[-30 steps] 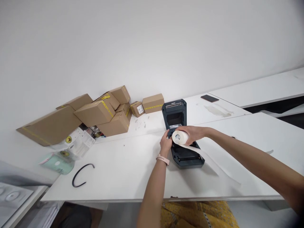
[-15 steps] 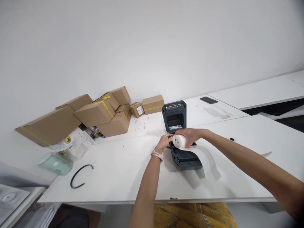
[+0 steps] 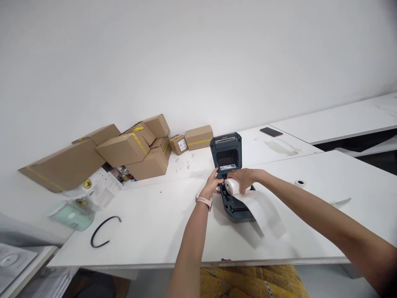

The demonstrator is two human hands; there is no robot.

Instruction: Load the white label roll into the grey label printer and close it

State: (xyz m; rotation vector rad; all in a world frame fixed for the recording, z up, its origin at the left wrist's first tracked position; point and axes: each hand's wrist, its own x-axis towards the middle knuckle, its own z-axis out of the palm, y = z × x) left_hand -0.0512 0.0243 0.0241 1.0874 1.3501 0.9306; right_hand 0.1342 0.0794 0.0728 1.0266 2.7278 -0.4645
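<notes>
A dark label printer stands on the white table with its lid tilted up and back. My right hand is closed around a white label roll over the printer's bay, its round end facing left. From the roll, a loose strip of paper trails right and forward past the printer's front. My left hand, with a pink band on its wrist, grips the printer's left side near the hinge. Its thumb reaches toward the roll's end; some fingers are hidden behind the printer wall.
Cardboard boxes are piled at the back left, with a smaller box nearer the printer. A black phone lies behind to the right. A small white ring-shaped roll is beyond my right forearm. A black curved band lies front left.
My right hand has lowered the label roll slightly into the printer's bay. The paper strip has swung and spread. My left hand stays at the printer's side.
</notes>
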